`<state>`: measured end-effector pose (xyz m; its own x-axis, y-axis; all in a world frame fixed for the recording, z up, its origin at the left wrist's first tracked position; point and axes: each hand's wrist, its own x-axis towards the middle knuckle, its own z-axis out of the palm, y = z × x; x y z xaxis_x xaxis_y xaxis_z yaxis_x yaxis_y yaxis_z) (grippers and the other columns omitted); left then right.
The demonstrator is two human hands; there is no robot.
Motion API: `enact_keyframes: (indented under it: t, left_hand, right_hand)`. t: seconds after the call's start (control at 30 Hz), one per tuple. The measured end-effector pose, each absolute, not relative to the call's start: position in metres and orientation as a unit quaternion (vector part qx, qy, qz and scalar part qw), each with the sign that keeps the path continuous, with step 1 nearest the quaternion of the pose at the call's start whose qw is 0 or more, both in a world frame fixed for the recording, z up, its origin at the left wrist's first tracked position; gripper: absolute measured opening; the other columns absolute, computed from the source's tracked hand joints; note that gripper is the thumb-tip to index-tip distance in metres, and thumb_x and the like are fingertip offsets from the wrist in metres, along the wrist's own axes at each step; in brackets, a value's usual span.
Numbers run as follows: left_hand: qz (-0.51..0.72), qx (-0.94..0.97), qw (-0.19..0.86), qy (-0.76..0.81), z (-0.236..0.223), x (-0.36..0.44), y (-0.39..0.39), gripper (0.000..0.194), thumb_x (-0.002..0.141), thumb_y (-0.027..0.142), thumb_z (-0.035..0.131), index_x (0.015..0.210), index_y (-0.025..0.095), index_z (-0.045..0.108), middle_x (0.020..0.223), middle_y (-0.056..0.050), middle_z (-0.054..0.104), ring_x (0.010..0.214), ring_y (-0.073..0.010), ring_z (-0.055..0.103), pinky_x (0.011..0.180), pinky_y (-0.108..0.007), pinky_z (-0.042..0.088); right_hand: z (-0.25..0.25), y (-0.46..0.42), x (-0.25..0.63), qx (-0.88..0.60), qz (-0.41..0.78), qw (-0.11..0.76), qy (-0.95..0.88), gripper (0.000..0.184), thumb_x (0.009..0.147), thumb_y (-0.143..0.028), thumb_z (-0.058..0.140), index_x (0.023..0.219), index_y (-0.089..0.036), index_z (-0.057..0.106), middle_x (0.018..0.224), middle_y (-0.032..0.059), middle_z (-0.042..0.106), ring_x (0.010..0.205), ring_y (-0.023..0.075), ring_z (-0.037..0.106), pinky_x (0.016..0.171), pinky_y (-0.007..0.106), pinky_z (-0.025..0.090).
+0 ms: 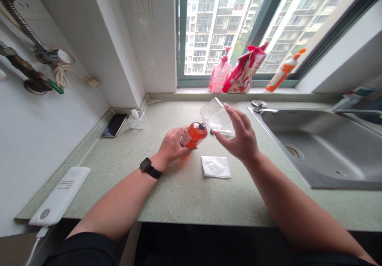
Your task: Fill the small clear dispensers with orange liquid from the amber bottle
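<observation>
My left hand (176,142) is wrapped round a clear glass-like bottle (195,134) of orange-red liquid with a label. The bottle leans to the right, and its narrow dark mouth is close to the edge of a clear plastic container (213,114). My right hand (243,134) has its fingertips on the tilted container's right rim, with the thumb spread lower down. By the thumb tip are a small dark piece and a whitish slender thing (226,132), whose kind I cannot make out. A folded white tissue (216,167) lies on the counter below the hands.
A steel sink (316,150) with a faucet (262,107) is on the right. A phone (114,125), a small clear cup (137,119) and a white power bank (61,196) lie left. A pink pump bottle (220,75), red pouch (246,71) and orange bottle (280,75) line the windowsill.
</observation>
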<state>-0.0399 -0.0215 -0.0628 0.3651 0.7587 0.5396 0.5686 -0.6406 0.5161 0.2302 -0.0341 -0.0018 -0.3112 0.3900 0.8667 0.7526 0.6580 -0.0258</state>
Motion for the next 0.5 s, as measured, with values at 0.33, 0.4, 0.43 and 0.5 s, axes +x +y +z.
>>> enact_keyframes:
  t: [0.33,0.4,0.43,0.5]
  left_hand:
    - [0.365,0.825,0.087,0.421,-0.061,-0.046,-0.021,0.083,0.082,0.067,0.087,0.144,0.021,0.059,0.129,-0.014,0.078,0.116,-0.0351,0.075,0.109,-0.054,0.052]
    - [0.364,0.826,0.084,0.423,-0.061,-0.047,-0.02,0.083,0.081,0.067,0.088,0.144,0.022,0.059,0.13,-0.014,0.078,0.116,-0.0354,0.075,0.111,-0.055,0.05]
    - [0.363,0.826,0.083,0.423,-0.062,-0.047,-0.019,0.083,0.081,0.068,0.087,0.144,0.022,0.059,0.13,-0.014,0.078,0.116,-0.0354,0.075,0.112,-0.056,0.049]
    - [0.363,0.827,0.082,0.422,-0.062,-0.048,-0.018,0.083,0.081,0.069,0.087,0.144,0.022,0.059,0.13,-0.014,0.079,0.115,-0.0354,0.075,0.113,-0.056,0.049]
  right_hand:
    - [0.005,-0.031,0.223,-0.339,-0.194,0.453,-0.801,0.094,0.092,-0.025,0.077,0.172,-0.033,0.029,0.151,0.0156,0.064,0.133,0.0387,0.067,0.11,0.062,0.06]
    - [0.007,-0.03,0.222,-0.34,-0.193,0.447,-0.804,0.094,0.092,-0.024,0.077,0.172,-0.033,0.03,0.151,0.0158,0.064,0.133,0.0389,0.067,0.11,0.063,0.06]
    - [0.008,-0.029,0.221,-0.342,-0.191,0.443,-0.806,0.094,0.092,-0.024,0.077,0.172,-0.033,0.029,0.15,0.0158,0.064,0.134,0.0391,0.067,0.11,0.063,0.06]
    - [0.01,-0.028,0.22,-0.345,-0.187,0.437,-0.809,0.095,0.091,-0.023,0.077,0.172,-0.032,0.028,0.15,0.0162,0.064,0.134,0.0392,0.066,0.11,0.062,0.06]
